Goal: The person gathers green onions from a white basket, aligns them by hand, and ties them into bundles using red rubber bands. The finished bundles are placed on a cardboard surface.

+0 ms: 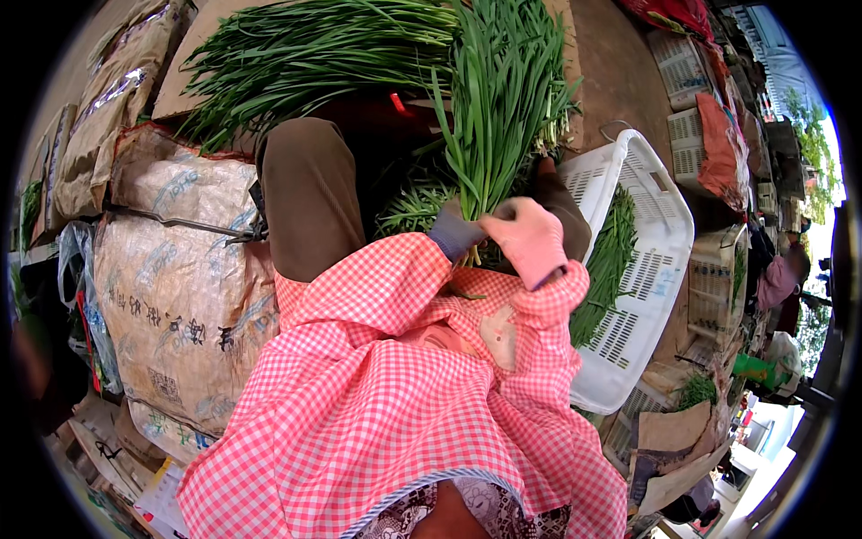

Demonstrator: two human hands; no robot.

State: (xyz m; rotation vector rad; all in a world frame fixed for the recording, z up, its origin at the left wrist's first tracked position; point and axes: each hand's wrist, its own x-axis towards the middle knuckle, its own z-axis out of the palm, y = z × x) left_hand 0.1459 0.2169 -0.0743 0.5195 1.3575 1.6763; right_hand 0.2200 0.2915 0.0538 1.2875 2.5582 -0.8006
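My left hand (458,228), in a dark grey glove, grips the lower stalks of a bunch of long flat-leaved greens, likely garlic chives (481,128). Against the same stalks is my right hand (528,236), in a pink glove, slightly blurred; its fingertips meet the stem base, and whether they pinch it is unclear. Pale stem ends poke out below the hands. The leaves point away from me over a pile of greens (337,50) laid crosswise on cardboard. Loose leaves (417,209) lie low between my knees.
On the right, a white plastic crate (656,263) holds more greens (606,269). A large woven sack (182,296) with writing stands on the left. Stacked crates (687,138) line the right side, with a person (781,276) farther off. Cardboard (182,64) lies under the pile.
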